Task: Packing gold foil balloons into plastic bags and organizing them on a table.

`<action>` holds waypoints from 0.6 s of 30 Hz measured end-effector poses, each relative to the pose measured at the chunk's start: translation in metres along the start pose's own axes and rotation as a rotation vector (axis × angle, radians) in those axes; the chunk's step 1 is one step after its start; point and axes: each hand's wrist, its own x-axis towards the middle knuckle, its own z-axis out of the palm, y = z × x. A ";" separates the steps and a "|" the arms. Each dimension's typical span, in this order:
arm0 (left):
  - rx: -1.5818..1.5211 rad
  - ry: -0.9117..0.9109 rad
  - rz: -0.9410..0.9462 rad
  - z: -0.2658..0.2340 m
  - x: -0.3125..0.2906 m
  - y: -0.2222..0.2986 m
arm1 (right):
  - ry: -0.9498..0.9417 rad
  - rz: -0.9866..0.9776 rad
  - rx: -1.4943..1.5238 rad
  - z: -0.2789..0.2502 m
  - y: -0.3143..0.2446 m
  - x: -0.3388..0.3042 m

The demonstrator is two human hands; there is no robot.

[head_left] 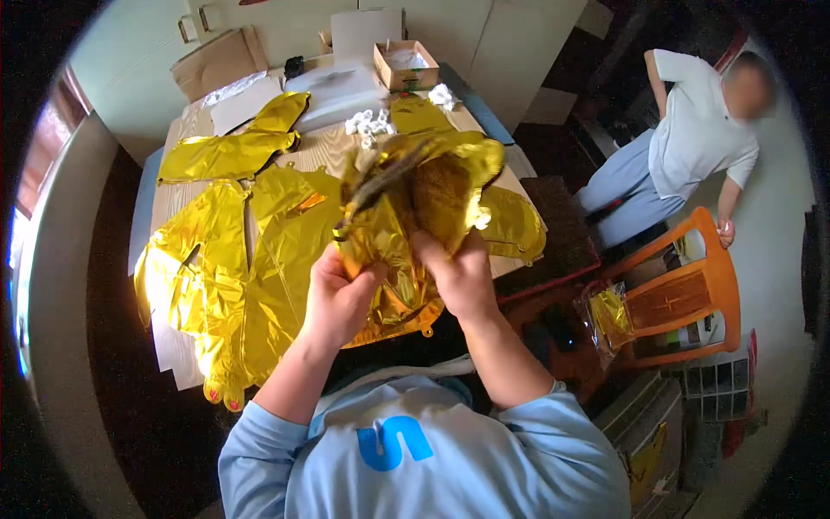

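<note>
Both my hands grip a crumpled gold foil balloon (450, 186), lifted over the table's front edge. My left hand (339, 294) is closed on its lower left part, thumb toward the middle. On the other side my right hand (460, 275) is closed round its folds. The upper part of the balloon hangs partly spread, with a dark crease across it. More flat gold foil balloons (290, 229) lie to the left, and another balloon (512, 227) shows to the right. Their exact shapes are hidden by overlap.
A small cardboard box (406, 67) stands at the back of the wooden table (324, 154), near white crumpled bits (370, 124). To the right, a person (683, 143) stands with a hand on an orange wooden chair (722, 281). Clear-bagged gold foil (609, 313) is on the chair.
</note>
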 end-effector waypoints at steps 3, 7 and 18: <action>-0.186 0.002 -0.061 -0.016 -0.002 0.007 | 0.302 0.107 0.231 -0.011 0.024 0.000; -0.366 0.012 -0.152 -0.024 -0.009 -0.003 | 0.402 0.263 0.794 -0.034 0.041 0.008; -0.608 -0.163 -0.281 -0.024 -0.012 -0.055 | 0.169 -0.006 0.203 -0.030 -0.035 0.042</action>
